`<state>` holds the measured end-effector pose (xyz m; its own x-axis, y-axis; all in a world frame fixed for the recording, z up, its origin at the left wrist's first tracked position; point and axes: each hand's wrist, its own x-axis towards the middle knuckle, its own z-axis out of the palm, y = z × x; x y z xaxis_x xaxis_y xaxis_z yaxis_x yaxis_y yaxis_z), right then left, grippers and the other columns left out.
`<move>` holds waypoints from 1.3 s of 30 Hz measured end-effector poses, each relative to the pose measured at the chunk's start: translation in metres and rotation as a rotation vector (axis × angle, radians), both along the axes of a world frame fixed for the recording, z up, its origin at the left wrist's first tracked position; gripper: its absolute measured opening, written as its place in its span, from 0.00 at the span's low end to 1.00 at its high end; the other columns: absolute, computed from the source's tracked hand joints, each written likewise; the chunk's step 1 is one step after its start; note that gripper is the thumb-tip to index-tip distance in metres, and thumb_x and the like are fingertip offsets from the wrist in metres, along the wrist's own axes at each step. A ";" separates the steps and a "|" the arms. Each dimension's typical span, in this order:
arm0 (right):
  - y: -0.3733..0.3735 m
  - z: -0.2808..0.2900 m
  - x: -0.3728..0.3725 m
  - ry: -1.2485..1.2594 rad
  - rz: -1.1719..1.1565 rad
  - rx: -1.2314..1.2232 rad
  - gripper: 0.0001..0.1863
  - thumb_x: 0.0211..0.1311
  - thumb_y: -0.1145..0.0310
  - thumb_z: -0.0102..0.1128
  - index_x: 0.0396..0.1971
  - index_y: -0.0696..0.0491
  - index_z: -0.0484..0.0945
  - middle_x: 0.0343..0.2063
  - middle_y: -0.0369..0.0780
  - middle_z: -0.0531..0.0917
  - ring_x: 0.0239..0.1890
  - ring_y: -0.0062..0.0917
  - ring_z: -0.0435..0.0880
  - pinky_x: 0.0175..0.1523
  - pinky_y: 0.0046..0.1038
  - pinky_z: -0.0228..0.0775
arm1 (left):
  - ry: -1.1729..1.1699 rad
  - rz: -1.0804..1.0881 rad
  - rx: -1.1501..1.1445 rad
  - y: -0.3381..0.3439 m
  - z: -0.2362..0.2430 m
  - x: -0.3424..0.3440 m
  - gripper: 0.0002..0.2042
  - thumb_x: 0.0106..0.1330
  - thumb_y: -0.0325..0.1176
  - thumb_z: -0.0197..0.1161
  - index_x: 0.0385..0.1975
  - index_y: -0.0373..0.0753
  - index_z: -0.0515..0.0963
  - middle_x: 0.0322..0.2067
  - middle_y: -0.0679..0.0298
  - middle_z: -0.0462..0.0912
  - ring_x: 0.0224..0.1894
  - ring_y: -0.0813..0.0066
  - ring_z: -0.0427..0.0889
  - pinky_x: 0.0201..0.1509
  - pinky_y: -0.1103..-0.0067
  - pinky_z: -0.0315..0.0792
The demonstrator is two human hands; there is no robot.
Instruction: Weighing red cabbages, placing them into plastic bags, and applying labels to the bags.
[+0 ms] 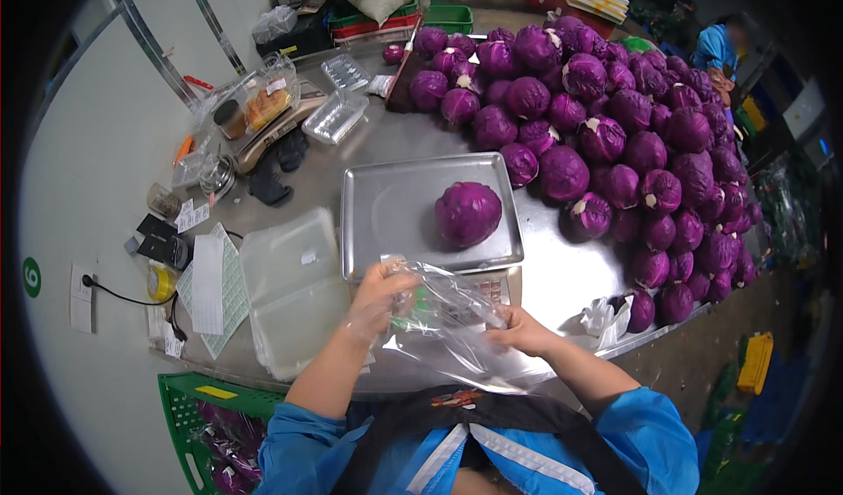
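My left hand [379, 298] pinches one edge of a clear plastic bag [439, 328], and my right hand [518, 330] grips the bag's other side, lower and to the right. The crinkled bag hangs between them, in front of a scale [505, 286] whose keypad shows behind it. On the scale's metal tray [369, 179] sits a single purple cabbage [468, 214], right of the tray's middle, above my hands. A stack of flat clear bags [290, 302] lies just left of my left hand.
Purple cabbages [628, 152] are heaped at right on the steel table [395, 130]. Plastic clamshells [334, 115], black gloves [268, 183], papers [209, 284] and yellow tape [160, 282] lie at left. A green crate [180, 420] of bagged cabbages is below left. Another person [713, 56] is at far right.
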<state>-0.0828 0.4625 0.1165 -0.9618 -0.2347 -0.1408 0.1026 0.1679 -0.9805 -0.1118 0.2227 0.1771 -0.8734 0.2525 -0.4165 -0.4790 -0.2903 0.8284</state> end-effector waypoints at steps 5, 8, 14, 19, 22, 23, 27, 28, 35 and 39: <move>-0.002 0.032 -0.108 0.266 -0.547 0.297 0.11 0.44 0.70 0.62 0.27 0.58 0.73 0.30 0.41 0.76 0.32 0.26 0.75 0.37 0.26 0.65 | 0.206 0.171 -0.565 0.031 -0.077 -0.068 0.09 0.54 0.31 0.56 0.30 0.32 0.74 0.25 0.63 0.76 0.24 0.77 0.72 0.32 0.81 0.68; -0.010 -0.011 -0.153 0.087 -0.571 0.223 0.11 0.50 0.71 0.53 0.33 0.60 0.73 0.26 0.40 0.77 0.29 0.21 0.74 0.34 0.22 0.65 | 0.136 0.278 -0.168 0.045 -0.125 -0.109 0.16 0.59 0.36 0.51 0.44 0.35 0.67 0.45 0.55 0.68 0.43 0.68 0.67 0.49 0.77 0.62; -0.003 0.019 -0.144 -0.195 -0.133 -0.614 0.09 0.50 0.74 0.54 0.32 0.59 0.74 0.28 0.38 0.79 0.30 0.20 0.77 0.36 0.22 0.69 | 0.240 0.059 0.546 0.002 -0.088 -0.114 0.11 0.56 0.28 0.53 0.40 0.38 0.71 0.36 0.63 0.75 0.41 0.74 0.74 0.44 0.72 0.69; 0.036 0.118 -0.152 0.082 0.274 -0.183 0.11 0.33 0.82 0.67 0.20 0.56 0.75 0.22 0.34 0.79 0.30 0.17 0.76 0.36 0.21 0.69 | 0.470 -0.390 -0.242 -0.043 0.068 -0.109 0.06 0.44 0.22 0.64 0.24 0.37 0.76 0.24 0.67 0.78 0.32 0.80 0.76 0.36 0.81 0.71; 0.033 0.158 -0.135 0.461 0.277 0.105 0.10 0.34 0.80 0.67 0.18 0.54 0.75 0.19 0.32 0.78 0.28 0.17 0.76 0.35 0.21 0.64 | 0.873 -0.142 -0.574 -0.049 0.105 -0.091 0.07 0.38 0.19 0.62 0.19 0.34 0.76 0.22 0.64 0.78 0.27 0.78 0.76 0.28 0.82 0.70; 0.032 0.162 -0.126 0.458 0.276 0.104 0.10 0.34 0.80 0.67 0.18 0.54 0.75 0.19 0.32 0.78 0.28 0.17 0.76 0.35 0.21 0.64 | 0.871 -0.143 -0.574 -0.048 0.103 -0.084 0.07 0.38 0.19 0.62 0.19 0.34 0.76 0.22 0.64 0.78 0.27 0.78 0.76 0.28 0.82 0.70; 0.031 0.138 -0.071 0.668 0.261 0.589 0.14 0.35 0.77 0.64 0.27 0.53 0.75 0.18 0.35 0.77 0.26 0.25 0.75 0.38 0.27 0.59 | 1.392 -0.342 -0.981 -0.041 0.073 -0.016 0.03 0.43 0.27 0.65 0.15 0.42 0.77 0.20 0.67 0.77 0.29 0.73 0.75 0.34 0.77 0.66; 0.041 0.120 -0.052 0.685 0.284 0.714 0.16 0.36 0.76 0.62 0.31 0.52 0.75 0.20 0.35 0.77 0.26 0.24 0.75 0.38 0.28 0.59 | 1.261 -0.399 -0.877 -0.039 0.057 0.002 0.02 0.46 0.26 0.62 0.19 0.42 0.77 0.21 0.66 0.77 0.31 0.74 0.75 0.40 0.77 0.63; 0.043 0.059 0.052 0.819 0.277 0.742 0.05 0.38 0.74 0.59 0.19 0.49 0.75 0.18 0.32 0.75 0.30 0.21 0.74 0.39 0.28 0.57 | 0.344 0.352 -0.467 0.020 -0.106 0.091 0.17 0.57 0.31 0.56 0.46 0.33 0.66 0.26 0.63 0.78 0.32 0.78 0.74 0.35 0.81 0.65; 0.057 0.080 0.081 0.408 0.537 1.068 0.05 0.40 0.65 0.61 0.16 0.50 0.76 0.17 0.34 0.77 0.27 0.25 0.75 0.39 0.29 0.60 | -0.114 -0.144 -0.260 0.018 -0.081 0.119 0.14 0.59 0.31 0.53 0.42 0.29 0.69 0.25 0.59 0.77 0.19 0.79 0.72 0.23 0.83 0.67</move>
